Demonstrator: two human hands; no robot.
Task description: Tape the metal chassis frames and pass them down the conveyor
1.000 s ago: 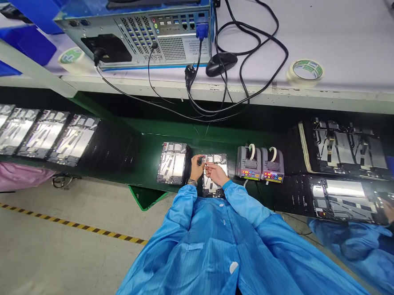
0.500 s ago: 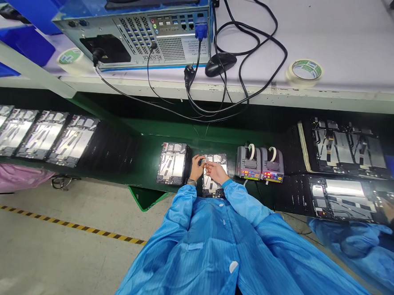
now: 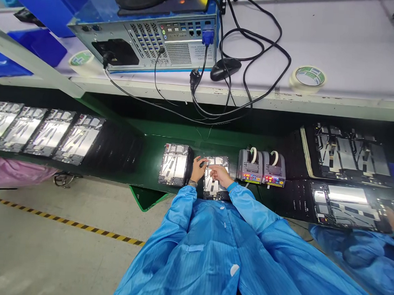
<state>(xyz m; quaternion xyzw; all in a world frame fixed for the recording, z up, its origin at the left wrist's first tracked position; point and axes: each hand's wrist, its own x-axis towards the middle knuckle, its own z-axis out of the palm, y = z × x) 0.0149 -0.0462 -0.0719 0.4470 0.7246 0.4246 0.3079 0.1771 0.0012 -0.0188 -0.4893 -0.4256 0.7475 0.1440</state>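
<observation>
An opened tablet-like device (image 3: 215, 184) with a silvery inner plate lies on the green belt (image 3: 149, 160) right in front of me. My left hand (image 3: 198, 169) rests on its upper left corner, fingers curled against a small dark part. My right hand (image 3: 219, 173) reaches over the top middle of the device, fingers pinched together on something too small to make out. A second opened device (image 3: 175, 164) lies just left of my left hand.
Two tape dispensers (image 3: 261, 168) stand right of the device. Trays of opened devices (image 3: 345, 152) lie at the right and several more (image 3: 44, 129) at the left. On the white shelf behind stand a computer case (image 3: 150, 33), a mouse (image 3: 225, 69), cables and a tape roll (image 3: 308, 77).
Both hands stay on the device; my right hand has shifted slightly along its top edge. The camera has tilted a little, so everything sits lower in view.
</observation>
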